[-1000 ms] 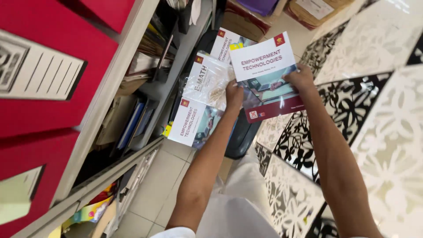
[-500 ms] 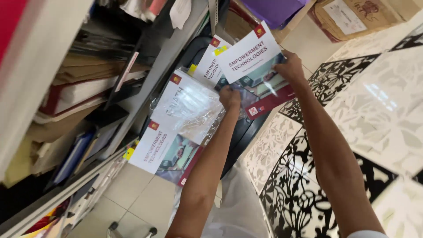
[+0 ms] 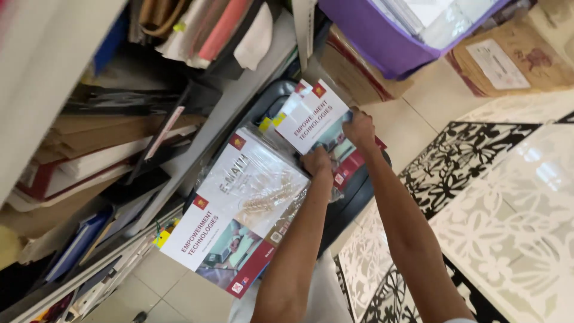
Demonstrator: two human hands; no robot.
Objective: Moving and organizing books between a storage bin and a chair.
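A purple bin [image 3: 382, 42] and brown labelled parcel [image 3: 514, 54] sit above stacked white-and-maroon textbooks [image 3: 221, 239]. Both hands, left [image 3: 317, 161] and right [image 3: 360, 128], are clamped on the top textbook [image 3: 311, 116].

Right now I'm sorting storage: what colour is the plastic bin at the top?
Purple bin, clearest in the head view.

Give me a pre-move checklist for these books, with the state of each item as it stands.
1. Right hand grips the top book: ok.
2. Left hand on that book's lower edge: ok.
3. Plastic-wrapped book free of the left hand: cannot tell, they overlap.
4. Front book fully supported: not ok, it overhangs the floor.
5. Dark case under the stack steady: cannot tell.
6. Purple bin apart from the hands: ok.
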